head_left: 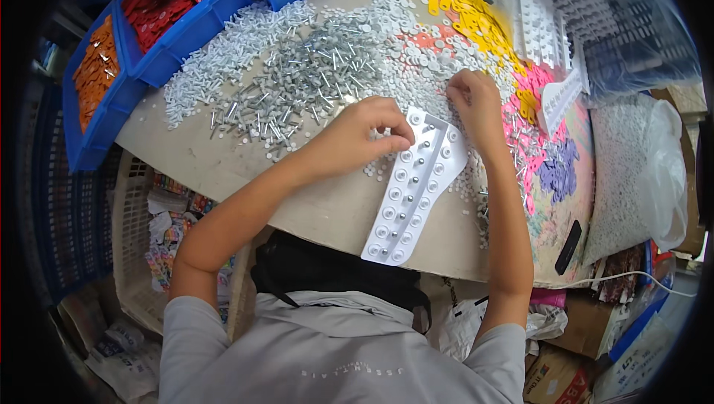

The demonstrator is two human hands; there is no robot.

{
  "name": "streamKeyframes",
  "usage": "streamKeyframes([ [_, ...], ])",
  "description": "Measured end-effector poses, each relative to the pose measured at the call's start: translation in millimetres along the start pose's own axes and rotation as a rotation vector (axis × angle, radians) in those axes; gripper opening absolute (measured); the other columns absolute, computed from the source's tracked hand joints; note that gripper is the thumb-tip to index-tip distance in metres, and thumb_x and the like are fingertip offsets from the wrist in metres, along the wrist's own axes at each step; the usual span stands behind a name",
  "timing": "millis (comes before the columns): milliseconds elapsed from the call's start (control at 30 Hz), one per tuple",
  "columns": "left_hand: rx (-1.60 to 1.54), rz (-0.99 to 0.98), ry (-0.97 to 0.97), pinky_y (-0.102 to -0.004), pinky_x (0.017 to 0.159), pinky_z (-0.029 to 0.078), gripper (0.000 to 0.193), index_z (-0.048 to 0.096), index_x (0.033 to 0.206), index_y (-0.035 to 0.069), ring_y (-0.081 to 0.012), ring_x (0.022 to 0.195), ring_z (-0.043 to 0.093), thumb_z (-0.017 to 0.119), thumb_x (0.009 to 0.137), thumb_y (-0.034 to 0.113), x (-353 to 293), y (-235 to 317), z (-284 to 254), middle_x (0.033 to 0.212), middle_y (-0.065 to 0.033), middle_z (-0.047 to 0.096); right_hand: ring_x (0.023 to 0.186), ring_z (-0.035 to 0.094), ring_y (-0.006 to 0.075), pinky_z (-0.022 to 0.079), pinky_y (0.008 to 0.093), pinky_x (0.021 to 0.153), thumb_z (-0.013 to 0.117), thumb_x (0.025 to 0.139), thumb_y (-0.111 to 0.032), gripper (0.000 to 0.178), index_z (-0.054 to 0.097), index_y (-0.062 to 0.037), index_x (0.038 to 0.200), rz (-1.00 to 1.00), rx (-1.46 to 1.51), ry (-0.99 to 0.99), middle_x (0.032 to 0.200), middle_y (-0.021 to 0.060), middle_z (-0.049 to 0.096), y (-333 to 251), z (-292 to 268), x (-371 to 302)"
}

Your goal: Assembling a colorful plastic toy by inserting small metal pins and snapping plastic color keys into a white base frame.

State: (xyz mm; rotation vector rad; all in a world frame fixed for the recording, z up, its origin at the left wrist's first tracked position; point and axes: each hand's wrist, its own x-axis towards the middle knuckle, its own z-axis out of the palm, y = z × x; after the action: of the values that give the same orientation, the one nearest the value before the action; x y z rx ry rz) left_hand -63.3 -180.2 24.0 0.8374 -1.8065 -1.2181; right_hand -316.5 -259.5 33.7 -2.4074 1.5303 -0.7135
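Observation:
A long white plastic strip lies tilted on the table in front of me, its right edge flared near the top. Round clear-white discs sit along both its sides, and small metal pins stand in a row down its middle groove. My left hand is curled at the strip's upper left edge, thumb and fingertips pinched together by a disc; anything between them is too small to name. My right hand is beyond the strip's upper right corner, fingers bunched over a spread of small white discs. What those fingers hold is hidden.
Piles of metal pins and white pegs cover the far left. Blue bins hold red, orange and green pieces. Yellow, pink and purple tags lie right, near a bulging clear bag and a black bar.

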Motion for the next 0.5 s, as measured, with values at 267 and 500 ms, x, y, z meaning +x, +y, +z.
streamKeyframes([
  [267,0.17,0.062,-0.046,-0.0352,0.082,0.047,0.01,0.073,0.095,0.004,-0.0218,0.092,0.059,0.073,0.088,0.012,-3.4,1.1,13.1,0.092,-0.0055,0.062,0.09,0.06,0.033,0.048,0.0405,0.083,0.068,0.089,-0.003,0.01,0.064,-0.0013,0.098,-0.012,-0.064,0.061,0.09,0.0152,0.063,4.6,5.4,-6.4],
  [500,0.265,0.137,0.003,-0.0364,0.079,0.047,0.008,0.07,0.093,0.005,-0.0242,0.083,0.06,0.072,0.088,0.012,-2.7,-1.6,20.3,0.085,-0.0056,0.064,0.089,0.06,0.0334,0.048,0.043,0.08,0.07,0.088,-0.006,0.011,0.067,-0.0056,0.099,-0.025,-0.011,0.053,0.087,0.0134,0.063,0.6,3.0,-3.8],
])
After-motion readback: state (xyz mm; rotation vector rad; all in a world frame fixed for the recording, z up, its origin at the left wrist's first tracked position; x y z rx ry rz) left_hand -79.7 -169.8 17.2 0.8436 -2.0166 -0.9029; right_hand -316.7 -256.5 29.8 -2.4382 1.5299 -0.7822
